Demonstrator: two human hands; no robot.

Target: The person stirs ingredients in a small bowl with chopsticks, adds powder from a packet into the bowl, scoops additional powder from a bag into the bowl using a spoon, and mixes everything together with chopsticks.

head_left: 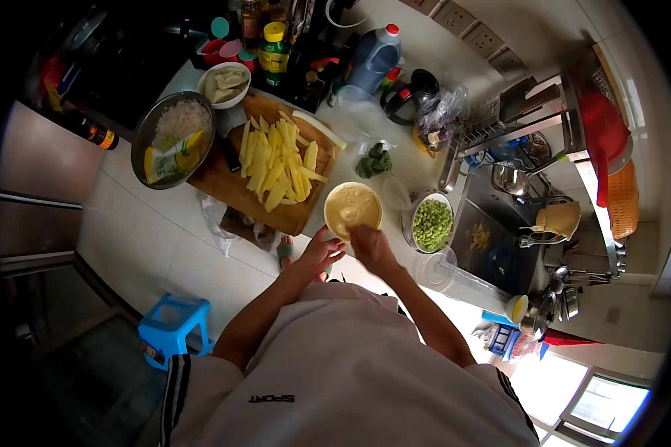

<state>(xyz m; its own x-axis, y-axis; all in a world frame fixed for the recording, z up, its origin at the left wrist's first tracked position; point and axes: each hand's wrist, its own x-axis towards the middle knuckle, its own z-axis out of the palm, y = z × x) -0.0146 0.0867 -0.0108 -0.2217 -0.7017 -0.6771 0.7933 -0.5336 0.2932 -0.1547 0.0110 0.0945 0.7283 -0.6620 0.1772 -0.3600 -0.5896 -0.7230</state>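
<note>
A round bowl [337, 232] of thick, pale yellow-beige batter [353, 207] is in front of me at the counter's edge. My right hand [373, 249] is closed over the bowl's near right rim. Whatever its fingers hold is hidden beneath the hand. Close to the near left rim, my left hand [322, 253] has its fingers loosely bent and apart, and I cannot tell if it touches the bowl. Left of the bowl, thick yellow potato-like strips [279, 160] lie on a wooden cutting board [306, 211]. Chopped green pieces [432, 223] fill a bowl to the right.
Dark green leaves [373, 160] lie behind the batter. At left are a metal basin [136, 141] holding a yellow-green packet and a white bowl [206, 80] of pale chunks. A sink [499, 257] is at right. A blue stool [175, 324] stands on the floor.
</note>
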